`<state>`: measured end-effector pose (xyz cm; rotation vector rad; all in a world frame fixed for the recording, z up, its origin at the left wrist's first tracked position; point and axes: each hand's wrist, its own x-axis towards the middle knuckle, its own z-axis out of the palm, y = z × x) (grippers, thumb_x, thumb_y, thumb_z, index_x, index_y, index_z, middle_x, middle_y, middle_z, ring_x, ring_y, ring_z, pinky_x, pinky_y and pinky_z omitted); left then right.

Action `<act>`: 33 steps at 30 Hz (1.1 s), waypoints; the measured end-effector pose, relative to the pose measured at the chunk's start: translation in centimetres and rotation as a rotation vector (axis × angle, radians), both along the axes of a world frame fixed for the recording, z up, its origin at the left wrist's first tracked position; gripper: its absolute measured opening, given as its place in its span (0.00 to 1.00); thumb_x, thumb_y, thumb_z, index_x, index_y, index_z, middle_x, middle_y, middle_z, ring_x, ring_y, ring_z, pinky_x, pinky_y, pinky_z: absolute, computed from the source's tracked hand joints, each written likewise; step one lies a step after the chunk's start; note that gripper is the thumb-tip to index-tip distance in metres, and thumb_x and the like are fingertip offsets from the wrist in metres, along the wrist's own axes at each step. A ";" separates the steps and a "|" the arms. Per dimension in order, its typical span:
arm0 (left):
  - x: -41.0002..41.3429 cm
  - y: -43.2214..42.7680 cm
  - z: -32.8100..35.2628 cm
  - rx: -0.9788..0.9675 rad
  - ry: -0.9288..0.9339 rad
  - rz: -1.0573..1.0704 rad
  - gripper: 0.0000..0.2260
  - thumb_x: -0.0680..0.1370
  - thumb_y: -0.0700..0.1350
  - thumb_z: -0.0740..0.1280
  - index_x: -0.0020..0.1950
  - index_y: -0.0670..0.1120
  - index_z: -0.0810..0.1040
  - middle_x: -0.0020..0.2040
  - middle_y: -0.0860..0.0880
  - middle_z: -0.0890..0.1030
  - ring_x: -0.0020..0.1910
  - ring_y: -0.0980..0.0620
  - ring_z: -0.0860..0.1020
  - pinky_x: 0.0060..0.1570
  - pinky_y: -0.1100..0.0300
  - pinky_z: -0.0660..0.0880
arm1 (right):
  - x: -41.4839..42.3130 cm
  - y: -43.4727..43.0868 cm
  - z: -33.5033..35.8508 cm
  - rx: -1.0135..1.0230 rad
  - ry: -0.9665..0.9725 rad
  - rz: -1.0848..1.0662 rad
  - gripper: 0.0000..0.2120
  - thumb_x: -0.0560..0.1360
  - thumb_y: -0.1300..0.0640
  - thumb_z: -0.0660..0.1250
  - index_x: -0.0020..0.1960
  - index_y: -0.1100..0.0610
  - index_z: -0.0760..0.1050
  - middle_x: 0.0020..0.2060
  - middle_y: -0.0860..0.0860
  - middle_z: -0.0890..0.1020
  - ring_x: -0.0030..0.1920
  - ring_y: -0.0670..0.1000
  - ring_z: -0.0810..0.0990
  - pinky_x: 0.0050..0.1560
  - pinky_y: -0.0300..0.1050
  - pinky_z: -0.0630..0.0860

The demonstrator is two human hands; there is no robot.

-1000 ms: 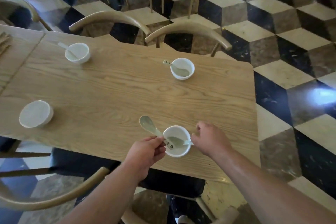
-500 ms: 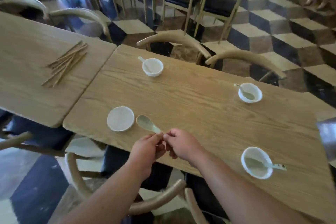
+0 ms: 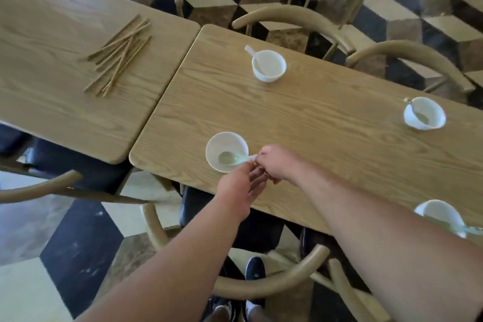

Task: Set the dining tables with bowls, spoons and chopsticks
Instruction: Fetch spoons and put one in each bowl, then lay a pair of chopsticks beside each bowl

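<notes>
Near the front left corner of the wooden table (image 3: 300,123), a pale green spoon (image 3: 231,158) lies with its scoop inside a white bowl (image 3: 226,150), handle over the rim. Both hands meet at the handle tip: the right hand (image 3: 274,165) pinches it, the left hand (image 3: 240,191) touches alongside with loosely curled fingers. Spoon and bowl look glazed, so probably light, rigid, slick and chippable; the handle end seems the safest hold. Loose chopsticks (image 3: 120,55) wait on the neighbouring table (image 3: 52,102).
</notes>
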<state>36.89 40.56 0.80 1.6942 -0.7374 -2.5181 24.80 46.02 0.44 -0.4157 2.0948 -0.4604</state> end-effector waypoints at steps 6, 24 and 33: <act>-1.1 -0.7 -1.5 -0.044 -0.095 0.026 0.05 0.83 0.41 0.71 0.51 0.40 0.84 0.39 0.45 0.88 0.38 0.51 0.87 0.42 0.59 0.85 | 0.3 -1.3 -1.7 0.018 -0.024 0.016 0.15 0.86 0.53 0.61 0.46 0.57 0.81 0.46 0.58 0.89 0.38 0.59 0.84 0.38 0.51 0.82; -9.7 23.2 8.5 -0.961 0.228 -1.541 0.16 0.87 0.50 0.60 0.66 0.45 0.82 0.63 0.44 0.84 0.57 0.43 0.80 0.54 0.56 0.72 | 2.6 32.7 9.2 0.065 0.551 -0.283 0.18 0.85 0.43 0.54 0.63 0.47 0.80 0.54 0.51 0.85 0.53 0.56 0.83 0.51 0.58 0.82; -10.3 49.9 17.3 -1.497 0.523 -1.846 0.33 0.81 0.68 0.62 0.83 0.55 0.65 0.81 0.52 0.70 0.80 0.48 0.68 0.76 0.52 0.65 | 7.7 61.5 19.4 0.166 0.725 -0.513 0.25 0.85 0.41 0.60 0.78 0.51 0.71 0.72 0.53 0.76 0.73 0.55 0.72 0.73 0.49 0.67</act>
